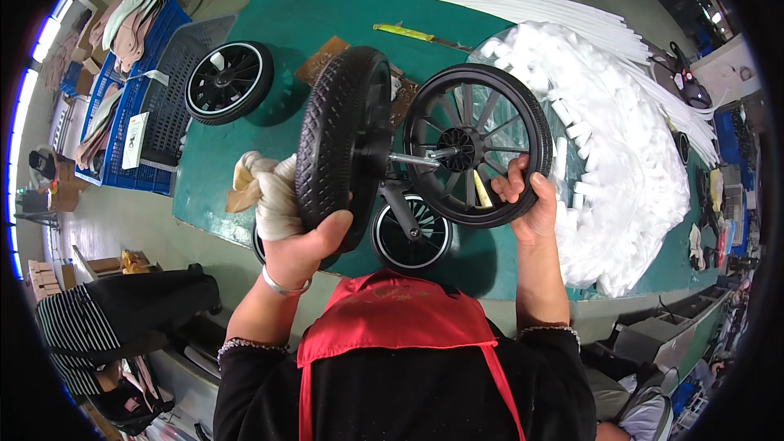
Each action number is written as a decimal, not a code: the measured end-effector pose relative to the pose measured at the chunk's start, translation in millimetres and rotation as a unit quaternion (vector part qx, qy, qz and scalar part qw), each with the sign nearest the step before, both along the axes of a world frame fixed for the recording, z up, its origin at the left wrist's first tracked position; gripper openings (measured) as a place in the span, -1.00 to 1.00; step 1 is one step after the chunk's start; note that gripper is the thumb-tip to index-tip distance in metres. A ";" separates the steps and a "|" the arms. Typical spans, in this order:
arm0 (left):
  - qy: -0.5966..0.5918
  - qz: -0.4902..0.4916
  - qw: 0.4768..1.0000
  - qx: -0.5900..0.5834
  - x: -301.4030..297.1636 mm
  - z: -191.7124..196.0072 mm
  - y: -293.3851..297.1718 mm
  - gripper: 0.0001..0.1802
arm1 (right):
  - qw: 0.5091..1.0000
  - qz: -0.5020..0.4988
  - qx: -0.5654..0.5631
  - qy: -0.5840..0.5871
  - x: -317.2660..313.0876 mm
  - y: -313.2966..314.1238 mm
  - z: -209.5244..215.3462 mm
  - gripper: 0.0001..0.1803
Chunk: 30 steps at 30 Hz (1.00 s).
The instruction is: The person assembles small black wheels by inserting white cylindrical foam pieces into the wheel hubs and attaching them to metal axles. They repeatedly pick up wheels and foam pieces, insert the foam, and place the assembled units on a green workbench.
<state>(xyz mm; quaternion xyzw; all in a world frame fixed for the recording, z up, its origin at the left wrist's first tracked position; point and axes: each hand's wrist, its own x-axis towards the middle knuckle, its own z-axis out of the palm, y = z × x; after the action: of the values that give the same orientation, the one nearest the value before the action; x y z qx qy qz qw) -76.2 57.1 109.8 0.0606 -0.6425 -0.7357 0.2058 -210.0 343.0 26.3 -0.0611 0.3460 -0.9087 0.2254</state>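
My left hand (304,238), its fingers covered by a whitish glove or cloth, is closed on a large black wheel (336,126) with a knobbly tread, seen nearly edge-on. A second spoked black wheel (535,126) is gripped at its lower right rim by my right hand (531,196), fingers curled over the rim. Between the two hubs runs a silver metal axle (418,160). Whether it is seated in both hubs I cannot tell. Below it, a black frame leg (400,211) joins a smaller wheel (411,233) with a light ring.
Another wheel (229,82) lies on the green table (282,16) at the left, beside blue crates (155,98). A yellow-handled knife (404,33) lies at the back. A large clear bag of white tubular pieces (629,171) covers the right side, with long white rods (523,4) behind.
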 end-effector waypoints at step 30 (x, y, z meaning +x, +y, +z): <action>-0.017 0.242 0.905 0.350 76.5 -99.4 -189.8 -0.73 | 0.955 -0.203 -0.065 -0.206 160.5 139.7 -58.8 -0.76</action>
<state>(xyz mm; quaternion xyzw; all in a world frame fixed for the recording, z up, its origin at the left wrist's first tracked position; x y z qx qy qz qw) 0.3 -132.6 10.4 0.2948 -0.3124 -0.8397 0.3322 -49.4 482.6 -32.5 0.1846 0.2374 -0.9487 0.0982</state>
